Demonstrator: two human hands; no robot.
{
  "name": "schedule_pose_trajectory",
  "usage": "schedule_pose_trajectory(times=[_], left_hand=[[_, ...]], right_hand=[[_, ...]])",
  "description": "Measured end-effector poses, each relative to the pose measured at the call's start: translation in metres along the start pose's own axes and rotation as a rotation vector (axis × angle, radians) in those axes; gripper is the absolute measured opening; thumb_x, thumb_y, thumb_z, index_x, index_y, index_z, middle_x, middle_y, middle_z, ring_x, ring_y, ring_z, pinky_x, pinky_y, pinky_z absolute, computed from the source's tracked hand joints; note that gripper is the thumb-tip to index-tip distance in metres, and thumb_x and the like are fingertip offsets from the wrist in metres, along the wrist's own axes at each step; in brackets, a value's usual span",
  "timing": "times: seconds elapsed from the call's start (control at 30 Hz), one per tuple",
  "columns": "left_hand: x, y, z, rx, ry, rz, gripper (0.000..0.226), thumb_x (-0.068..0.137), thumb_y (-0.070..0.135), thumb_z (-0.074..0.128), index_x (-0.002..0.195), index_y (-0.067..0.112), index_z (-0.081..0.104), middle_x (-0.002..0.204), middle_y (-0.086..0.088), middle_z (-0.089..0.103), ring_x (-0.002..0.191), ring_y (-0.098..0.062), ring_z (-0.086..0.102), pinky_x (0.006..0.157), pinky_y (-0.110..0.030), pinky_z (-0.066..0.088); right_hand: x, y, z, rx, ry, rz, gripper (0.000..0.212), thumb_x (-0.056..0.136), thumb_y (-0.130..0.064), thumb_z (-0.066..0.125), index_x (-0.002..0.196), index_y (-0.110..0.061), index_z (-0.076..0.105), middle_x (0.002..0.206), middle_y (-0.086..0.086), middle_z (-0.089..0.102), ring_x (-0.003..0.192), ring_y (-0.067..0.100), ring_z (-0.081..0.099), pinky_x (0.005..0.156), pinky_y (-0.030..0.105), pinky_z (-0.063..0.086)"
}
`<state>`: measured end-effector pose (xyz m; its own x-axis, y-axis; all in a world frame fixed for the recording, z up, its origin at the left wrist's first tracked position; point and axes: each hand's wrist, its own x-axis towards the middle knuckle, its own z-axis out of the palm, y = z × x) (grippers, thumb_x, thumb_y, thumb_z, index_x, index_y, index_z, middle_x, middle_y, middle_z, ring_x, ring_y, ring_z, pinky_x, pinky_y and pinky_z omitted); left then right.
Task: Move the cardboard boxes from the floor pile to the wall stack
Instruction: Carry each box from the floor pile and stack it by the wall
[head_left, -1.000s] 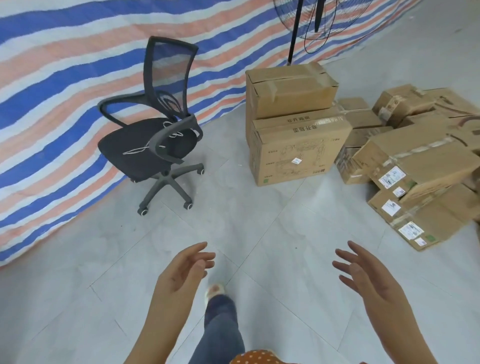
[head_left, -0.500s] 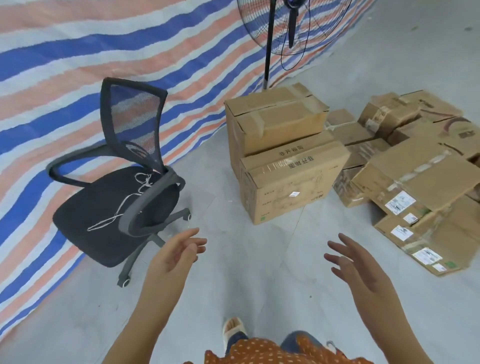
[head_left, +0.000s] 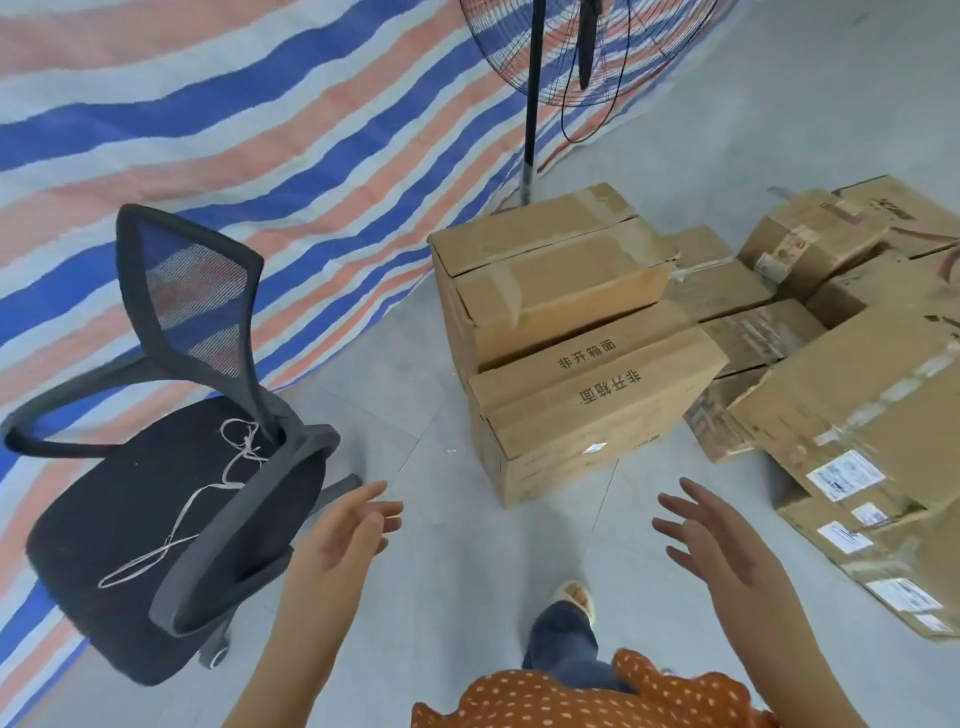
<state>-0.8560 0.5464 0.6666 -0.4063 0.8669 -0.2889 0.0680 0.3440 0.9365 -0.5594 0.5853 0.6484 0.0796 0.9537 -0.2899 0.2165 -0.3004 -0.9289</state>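
From the head view, my left hand (head_left: 343, 535) and right hand (head_left: 717, 540) hover with fingers (head_left: 675, 527) spread wide, holding nothing; the stacked cardboard boxes (head_left: 571, 332) stand ahead on the floor (head_left: 441, 597), the floor pile (head_left: 857, 415) just beside, to the right.

Pale grey tiled floor (head_left: 426, 364), blue, orange and white striped tarpaulin wall covering (head_left: 260, 130), black mesh-backed swivel office chair (head_left: 171, 467) at left, black pedestal fan (head_left: 582, 57) at rear.

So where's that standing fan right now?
In the head view the fan stands at the top, right of centre, on its black pole in front of the striped tarp, just behind the two stacked boxes.
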Motion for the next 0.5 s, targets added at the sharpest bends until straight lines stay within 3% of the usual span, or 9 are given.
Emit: schedule_pose_trajectory(times=[0.17, 0.27, 0.33, 0.5], left_hand=[[0.086, 0.026, 0.051, 0.072, -0.034, -0.006, 0.029, 0.097, 0.006, 0.048, 0.101, 0.029, 0.064, 0.093, 0.006, 0.072, 0.087, -0.003, 0.067, 0.081, -0.021, 0.048], [0.136, 0.021, 0.068, 0.089, -0.074, -0.053, 0.029, 0.097, 0.005, 0.047, 0.100, 0.029, 0.064, 0.093, 0.005, 0.072, 0.086, -0.005, 0.068, 0.080, -0.023, 0.050], [0.173, 0.006, 0.076, 0.135, -0.127, -0.117, 0.029, 0.097, 0.007, 0.047, 0.101, 0.029, 0.064, 0.092, 0.006, 0.072, 0.086, -0.005, 0.068, 0.082, -0.024, 0.050], [0.299, -0.055, 0.108, 0.247, -0.241, -0.312, 0.022, 0.098, 0.010, 0.046, 0.106, 0.023, 0.062, 0.103, -0.002, 0.069, 0.095, -0.013, 0.064, 0.089, -0.032, 0.050]], right_hand=[[0.095, -0.018, -0.014, -0.045, -0.038, 0.044, 0.030, 0.091, -0.033, 0.046, 0.120, -0.037, 0.053, 0.121, -0.011, 0.063, 0.106, 0.012, 0.064, 0.098, 0.038, 0.048], [0.136, -0.015, -0.011, -0.080, -0.056, 0.116, 0.038, 0.085, -0.041, 0.045, 0.122, -0.035, 0.050, 0.123, -0.011, 0.060, 0.107, 0.012, 0.063, 0.100, 0.036, 0.047], [0.160, -0.002, -0.001, -0.082, -0.043, 0.185, 0.037, 0.083, -0.043, 0.047, 0.119, -0.038, 0.051, 0.119, -0.015, 0.062, 0.103, 0.008, 0.065, 0.098, 0.033, 0.048], [0.229, 0.063, 0.057, -0.041, -0.040, 0.440, 0.027, 0.097, -0.021, 0.049, 0.122, -0.027, 0.054, 0.114, -0.010, 0.064, 0.097, 0.009, 0.065, 0.080, 0.019, 0.050]])
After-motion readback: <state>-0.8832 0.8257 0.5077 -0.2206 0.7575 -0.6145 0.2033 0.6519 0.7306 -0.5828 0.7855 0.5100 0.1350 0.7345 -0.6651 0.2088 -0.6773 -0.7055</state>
